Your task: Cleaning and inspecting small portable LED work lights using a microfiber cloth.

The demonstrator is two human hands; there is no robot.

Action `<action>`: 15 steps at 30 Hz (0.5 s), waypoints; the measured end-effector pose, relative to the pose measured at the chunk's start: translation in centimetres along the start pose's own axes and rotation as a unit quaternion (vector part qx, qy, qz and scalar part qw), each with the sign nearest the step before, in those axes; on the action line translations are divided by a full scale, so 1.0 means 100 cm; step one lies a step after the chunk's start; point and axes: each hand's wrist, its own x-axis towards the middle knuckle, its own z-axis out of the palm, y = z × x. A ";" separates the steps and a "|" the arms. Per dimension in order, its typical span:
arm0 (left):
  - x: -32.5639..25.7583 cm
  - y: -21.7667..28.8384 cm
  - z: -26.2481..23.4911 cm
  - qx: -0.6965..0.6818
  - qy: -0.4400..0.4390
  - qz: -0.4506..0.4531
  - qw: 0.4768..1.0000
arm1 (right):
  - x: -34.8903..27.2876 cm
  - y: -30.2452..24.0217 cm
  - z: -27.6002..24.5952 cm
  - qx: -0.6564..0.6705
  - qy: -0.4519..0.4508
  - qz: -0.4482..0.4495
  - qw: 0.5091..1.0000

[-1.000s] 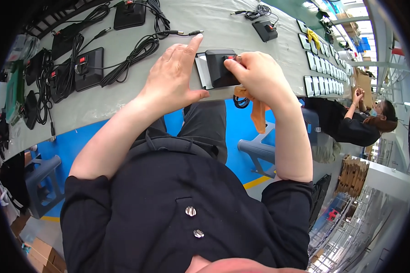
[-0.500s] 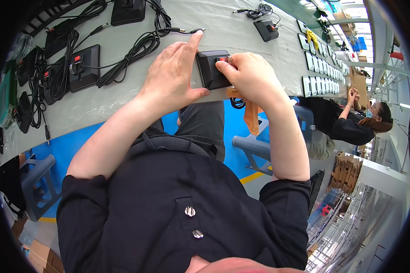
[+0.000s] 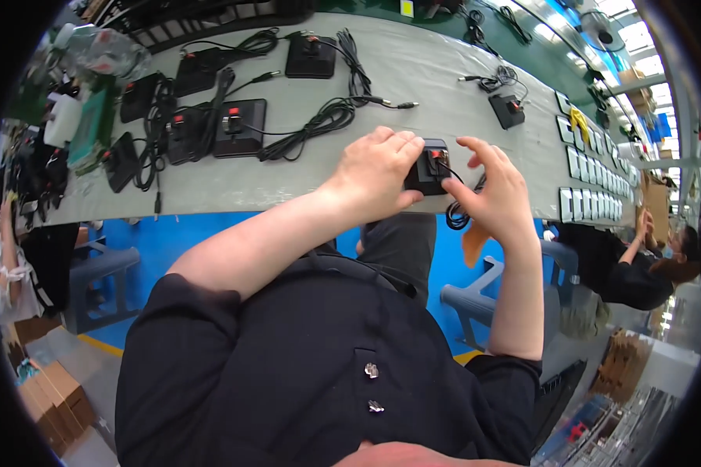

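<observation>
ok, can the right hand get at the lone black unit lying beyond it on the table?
Most likely yes: the right hand has its fingers spread, the black unit lies a little beyond their tips, and only tabletop shows between them.

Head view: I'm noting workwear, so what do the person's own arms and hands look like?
Short black sleeves; bare forearms. No ring or watch shows on the left hand or right hand; whether the orange piece below the right hand is worn is unclear.
</observation>
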 end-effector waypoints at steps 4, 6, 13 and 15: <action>0.006 -0.001 -0.003 -0.029 -0.030 0.008 0.999 | 0.007 0.031 0.022 0.056 -0.014 -0.131 0.990; 0.009 -0.008 0.002 -0.017 -0.012 0.027 0.999 | 0.019 0.043 0.033 0.080 0.026 -0.163 0.983; 0.028 0.001 -0.015 0.130 -0.087 0.031 0.987 | 0.024 0.041 0.033 0.078 0.056 -0.151 0.984; 0.032 0.002 -0.012 0.214 -0.136 0.036 0.967 | 0.029 0.050 0.034 0.019 0.064 -0.098 0.993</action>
